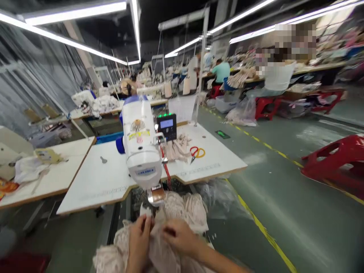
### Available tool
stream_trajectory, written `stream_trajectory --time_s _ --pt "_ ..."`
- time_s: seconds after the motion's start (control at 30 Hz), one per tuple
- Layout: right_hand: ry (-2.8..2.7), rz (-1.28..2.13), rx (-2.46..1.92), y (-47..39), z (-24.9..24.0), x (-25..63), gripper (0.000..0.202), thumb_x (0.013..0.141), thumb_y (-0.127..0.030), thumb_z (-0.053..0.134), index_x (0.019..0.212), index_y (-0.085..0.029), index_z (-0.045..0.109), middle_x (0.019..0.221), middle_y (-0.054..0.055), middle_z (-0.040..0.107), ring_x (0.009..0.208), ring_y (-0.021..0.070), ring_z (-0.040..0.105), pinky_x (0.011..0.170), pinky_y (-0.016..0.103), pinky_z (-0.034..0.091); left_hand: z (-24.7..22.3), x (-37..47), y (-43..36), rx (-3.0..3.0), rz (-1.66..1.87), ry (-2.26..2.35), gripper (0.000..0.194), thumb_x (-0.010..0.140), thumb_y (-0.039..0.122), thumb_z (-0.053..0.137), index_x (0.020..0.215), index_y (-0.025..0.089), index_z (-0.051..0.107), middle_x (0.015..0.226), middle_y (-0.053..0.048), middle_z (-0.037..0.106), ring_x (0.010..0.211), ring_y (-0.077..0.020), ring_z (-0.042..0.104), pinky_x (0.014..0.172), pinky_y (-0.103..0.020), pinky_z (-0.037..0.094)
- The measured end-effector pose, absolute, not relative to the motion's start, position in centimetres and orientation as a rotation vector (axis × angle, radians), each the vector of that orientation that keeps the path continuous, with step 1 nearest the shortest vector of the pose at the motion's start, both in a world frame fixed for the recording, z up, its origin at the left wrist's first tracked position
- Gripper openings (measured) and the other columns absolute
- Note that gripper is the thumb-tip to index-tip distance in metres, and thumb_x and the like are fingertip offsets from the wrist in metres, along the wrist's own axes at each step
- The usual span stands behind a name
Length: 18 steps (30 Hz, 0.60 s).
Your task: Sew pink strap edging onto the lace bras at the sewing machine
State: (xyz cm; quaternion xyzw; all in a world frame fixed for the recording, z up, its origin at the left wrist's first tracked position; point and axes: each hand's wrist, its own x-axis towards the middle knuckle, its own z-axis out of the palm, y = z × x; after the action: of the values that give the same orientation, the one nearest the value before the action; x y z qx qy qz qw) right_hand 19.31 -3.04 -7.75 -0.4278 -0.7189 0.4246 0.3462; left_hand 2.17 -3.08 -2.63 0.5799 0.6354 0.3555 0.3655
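A pale beige fabric piece [164,250] hangs between my two hands, just in front of the sewing machine [142,144]. My left hand [140,237] pinches its upper left part between thumb and fingers, with a whitish bit of cloth [145,209] sticking up past the fingertips. On the other side, my right hand [180,236] has its fingers curled closed on the same piece; the exact grip is partly hidden. Gathered beige fabric bundles [186,208] lie beyond the hands under the machine's end, and another bundle [109,256] is left of my left wrist.
Red-and-orange-handled scissors [197,152] and beige strips [178,148] lie on the white machine table [218,159]. A control panel [167,127] is beside the machine head. A red stool [338,163] stands at right. Other people sit at tables farther back.
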Motion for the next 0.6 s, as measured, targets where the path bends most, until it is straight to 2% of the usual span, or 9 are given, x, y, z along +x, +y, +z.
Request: stream_trajectory --time_s 0.07,0.1,0.17,0.23,0.33,0.47,0.6 --pt "-1.875 0.974 -1.099 -3.0 -6.3 20.4 0.028 0.091 -0.043 0.055 0.107 -0.025 0.069 0.083 0.005 0.065 0.075 0.0210 0.061 0.071 0.035 0.047 -2.4 2.1 -3.5 1.480 0.864 1.593 0.045 0.085 0.061 0.051 0.080 0.020 0.069 0.077 -0.006 0.070 0.077 -0.0247 0.066 0.077 -0.037 0.053" --pt "-1.881 0.940 -1.085 -2.7 -5.7 20.7 0.033 0.093 -0.042 0.053 0.117 -0.023 0.066 0.088 0.006 0.066 0.077 0.0200 0.061 0.072 0.034 0.048 -2.2 2.2 -3.7 1.482 0.846 1.550 0.043 0.088 0.057 0.051 0.087 0.019 0.070 0.079 -0.006 0.070 0.078 -0.0233 0.065 0.076 -0.035 0.053" --pt "-1.891 0.919 -1.061 -2.1 -4.9 20.7 0.038 0.095 -0.040 0.051 0.125 -0.020 0.061 0.101 0.009 0.065 0.079 0.0179 0.060 0.073 0.032 0.049 -2.0 2.7 -4.1 1.458 0.823 1.504 0.042 0.091 0.053 0.049 0.096 0.018 0.070 0.080 -0.005 0.070 0.078 -0.0212 0.065 0.074 -0.032 0.053" --pt "-1.885 0.931 -1.055 -1.7 -4.5 20.4 0.035 0.096 -0.039 0.052 0.124 -0.020 0.062 0.106 0.009 0.064 0.078 0.0162 0.060 0.073 0.030 0.050 -1.6 3.1 -4.4 1.439 0.825 1.489 0.041 0.093 0.050 0.046 0.100 0.017 0.070 0.082 -0.006 0.070 0.078 -0.0202 0.064 0.074 -0.031 0.052" --pt "-1.824 0.968 -1.076 -1.6 -4.4 20.1 0.030 0.094 -0.039 0.057 0.116 -0.020 0.065 0.103 0.008 0.063 0.074 0.0144 0.059 0.069 0.029 0.049 -1.1 3.4 -4.5 1.439 0.837 1.480 0.040 0.095 0.047 0.045 0.096 0.016 0.070 0.081 -0.005 0.069 0.077 -0.0195 0.063 0.072 -0.029 0.050" --pt "-1.766 0.890 -1.067 -1.9 -5.2 19.6 0.021 0.094 -0.036 0.057 0.099 -0.019 0.068 0.093 0.006 0.065 0.079 0.0160 0.060 0.072 0.028 0.048 -1.2 3.8 -4.2 1.433 0.818 1.488 0.044 0.093 0.054 0.045 0.080 0.017 0.066 0.075 -0.004 0.066 0.073 -0.0197 0.061 0.068 -0.028 0.049" --pt "-1.925 0.681 -0.978 -2.1 -6.5 19.8 0.025 0.096 -0.031 0.049 0.088 -0.021 0.070 0.089 0.006 0.070 0.083 0.0181 0.064 0.076 0.031 0.051 -2.5 4.2 -3.2 1.480 0.800 1.557 0.049 0.089 0.062 0.047 0.074 0.018 0.062 0.068 -0.002 0.062 0.066 -0.0185 0.057 0.062 -0.026 0.045"
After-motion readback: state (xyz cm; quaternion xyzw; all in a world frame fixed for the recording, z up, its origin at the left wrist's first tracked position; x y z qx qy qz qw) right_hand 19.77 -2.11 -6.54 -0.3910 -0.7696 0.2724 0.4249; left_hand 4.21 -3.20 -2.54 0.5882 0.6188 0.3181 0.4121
